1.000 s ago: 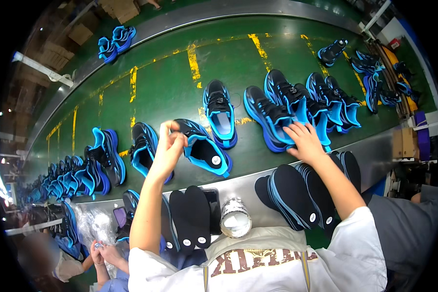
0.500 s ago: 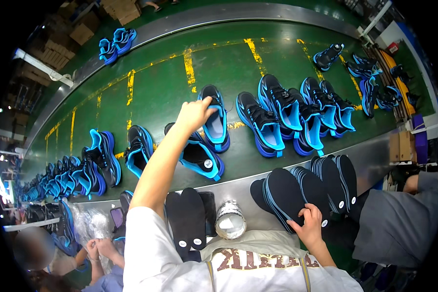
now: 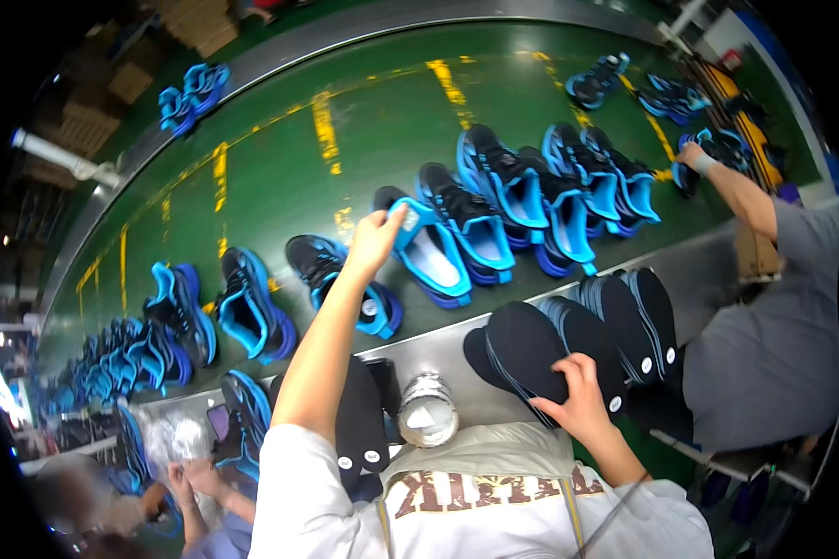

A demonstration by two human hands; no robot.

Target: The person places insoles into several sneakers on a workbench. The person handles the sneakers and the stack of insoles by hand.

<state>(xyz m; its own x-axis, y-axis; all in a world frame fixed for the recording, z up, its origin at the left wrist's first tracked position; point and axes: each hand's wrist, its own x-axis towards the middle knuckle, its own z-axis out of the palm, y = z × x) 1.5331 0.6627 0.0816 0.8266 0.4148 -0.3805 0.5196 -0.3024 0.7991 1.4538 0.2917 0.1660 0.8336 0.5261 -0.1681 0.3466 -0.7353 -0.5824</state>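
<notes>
My left hand grips the tongue of a black-and-blue sneaker, which stands on the green belt with its pale inside showing. Close on its right is another sneaker. To the left of it a further sneaker, partly behind my forearm, has a round white sticker at its heel. My right hand pinches the edge of a black insole between thumb and fingers, at the left end of several fanned insole stacks on the metal ledge. Beside my left forearm lie more black insoles.
A silvery roll or jar stands on the metal ledge by a dark phone-like slab. Sneakers line the belt both ways. On the right, a co-worker's arm reaches over shoes; another person's hands hold clear plastic at left.
My left hand has drawn the sneaker rightward against the neighbouring shoes, its tongue pulled up. My right hand has stayed at the insoles. A co-worker's arm has come in over the belt at right.
</notes>
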